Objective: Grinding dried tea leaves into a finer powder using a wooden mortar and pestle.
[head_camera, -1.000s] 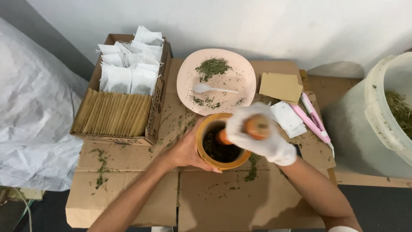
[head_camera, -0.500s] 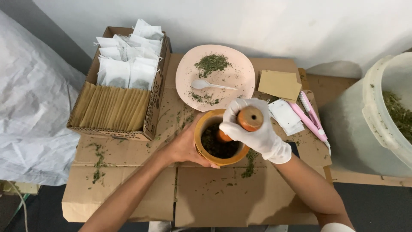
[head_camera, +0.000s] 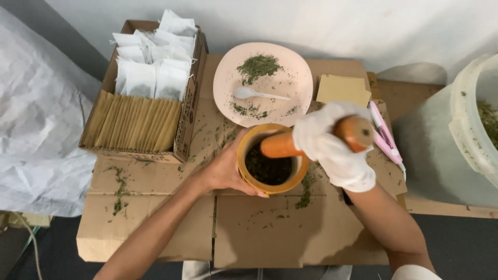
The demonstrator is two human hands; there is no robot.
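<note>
Head view: gloved right hand [head_camera: 332,148] wrapped tight around an orange pestle [head_camera: 311,140] angled into a wooden mortar [head_camera: 271,161] on cardboard; bare left hand [head_camera: 225,168] cups the mortar's side

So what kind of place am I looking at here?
Likely a small home workshop for packing dried herbs: a wooden mortar and pestle on flattened cardboard, a box of white sachets and paper envelopes, and a plate of crushed leaves.

Sitting on the cardboard worktop [head_camera: 270,233] are one mortar [head_camera: 271,165], one pestle [head_camera: 316,139], one pink plate [head_camera: 295,78], one white spoon [head_camera: 254,94], one cardboard box [head_camera: 182,129] and two pink pens [head_camera: 383,129].
</note>
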